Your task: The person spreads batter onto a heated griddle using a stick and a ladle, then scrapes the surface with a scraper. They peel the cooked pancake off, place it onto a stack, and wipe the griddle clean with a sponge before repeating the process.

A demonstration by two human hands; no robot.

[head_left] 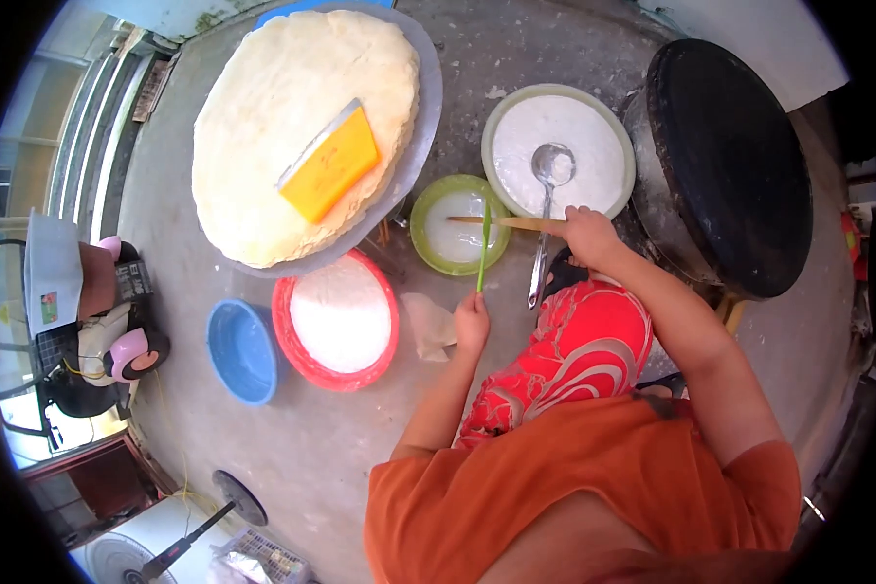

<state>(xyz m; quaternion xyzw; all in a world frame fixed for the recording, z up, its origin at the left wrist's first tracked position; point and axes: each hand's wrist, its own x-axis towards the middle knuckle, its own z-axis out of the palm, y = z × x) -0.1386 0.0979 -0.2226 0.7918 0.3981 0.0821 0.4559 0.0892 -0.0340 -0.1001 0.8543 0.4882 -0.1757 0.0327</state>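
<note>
My left hand (472, 321) is closed round the lower end of a thin green stick (484, 255), which stands up over the small green bowl (419, 237). My right hand (588, 237) grips a flat wooden stick (526, 223); its tip reaches over the white liquid (455, 219) in that bowl. The two sticks cross above the bowl's right part. Just behind my right hand is a larger bowl of white batter (565, 127), with a metal ladle (553, 170) resting across it, handle toward me.
A black round griddle (735, 165) stands at the right. At the upper left, a yellow scraper (329, 165) lies on stacked pale sheets (292, 78). A red basin (392, 341) of white powder and a blue basin (243, 352) are on the floor (331, 467). A fan (117, 560) stands lower left.
</note>
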